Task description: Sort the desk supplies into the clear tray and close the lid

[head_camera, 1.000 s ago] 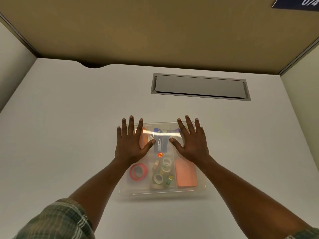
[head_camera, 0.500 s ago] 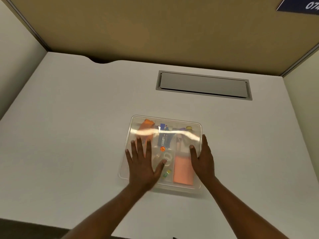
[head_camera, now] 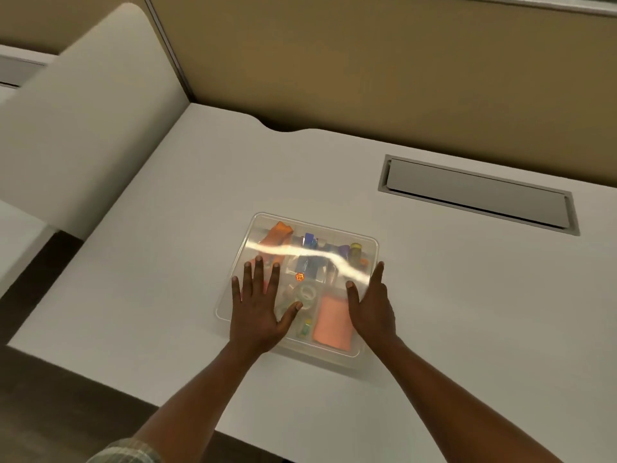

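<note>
Now pressing down on the lid (head_camera: 334,259) with left hand (head_camera: 257,315), fingers (head_camera: 258,272) straight and spread wide; right hand (head_camera: 372,309) flat against the right edge, holding nothing. Supplies (head_camera: 334,322) inside the clear tray (head_camera: 320,357) on the bench (head_camera: 167,262). Risk: pressure near only, leaving far corners unseated.

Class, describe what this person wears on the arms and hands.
The left hand and right hand are bare: no gloves, rings or watch show. Both forearms are uncovered. A pale checked sleeve shows on the left arm; none is in view on the right.
</note>
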`<state>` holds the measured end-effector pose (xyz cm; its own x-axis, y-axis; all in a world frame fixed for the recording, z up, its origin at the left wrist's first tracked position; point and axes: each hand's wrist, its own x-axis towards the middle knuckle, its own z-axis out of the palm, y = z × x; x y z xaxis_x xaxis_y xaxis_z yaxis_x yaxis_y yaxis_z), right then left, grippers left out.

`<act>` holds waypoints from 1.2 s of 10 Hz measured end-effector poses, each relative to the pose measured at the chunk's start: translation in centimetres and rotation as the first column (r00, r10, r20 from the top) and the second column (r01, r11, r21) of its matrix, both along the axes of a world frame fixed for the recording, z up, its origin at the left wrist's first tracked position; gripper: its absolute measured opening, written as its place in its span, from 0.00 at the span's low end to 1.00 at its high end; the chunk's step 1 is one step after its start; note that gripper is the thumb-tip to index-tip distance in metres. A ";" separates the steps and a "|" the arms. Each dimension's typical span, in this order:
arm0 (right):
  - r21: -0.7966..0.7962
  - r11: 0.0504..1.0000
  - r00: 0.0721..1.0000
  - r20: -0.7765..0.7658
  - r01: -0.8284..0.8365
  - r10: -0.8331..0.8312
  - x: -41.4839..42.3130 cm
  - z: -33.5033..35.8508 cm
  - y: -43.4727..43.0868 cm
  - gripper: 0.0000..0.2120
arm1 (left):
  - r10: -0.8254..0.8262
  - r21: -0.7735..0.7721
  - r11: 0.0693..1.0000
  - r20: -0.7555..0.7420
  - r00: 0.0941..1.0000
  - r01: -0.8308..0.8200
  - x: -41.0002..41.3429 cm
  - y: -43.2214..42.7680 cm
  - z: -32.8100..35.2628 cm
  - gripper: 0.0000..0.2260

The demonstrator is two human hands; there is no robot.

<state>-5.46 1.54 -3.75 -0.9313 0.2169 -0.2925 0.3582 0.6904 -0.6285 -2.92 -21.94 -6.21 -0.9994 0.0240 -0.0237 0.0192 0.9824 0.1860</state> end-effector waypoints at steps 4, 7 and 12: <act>0.187 0.951 0.961 0.170 -0.247 0.216 -5.8 1.1 -13.1 0.43 | 0.049 -0.044 0.998 0.026 0.998 -0.048 -3.4 -14.3 0.5 0.39; 0.281 0.908 0.943 0.208 -0.312 0.260 -6.5 1.4 -16.1 0.44 | 0.018 -0.060 0.998 0.052 0.998 -0.015 -4.8 -17.9 0.5 0.40; 0.219 0.852 0.868 0.273 -0.476 0.415 0.3 2.9 -5.1 0.34 | -0.058 -0.013 0.998 0.027 0.998 0.058 -1.6 -7.4 2.6 0.35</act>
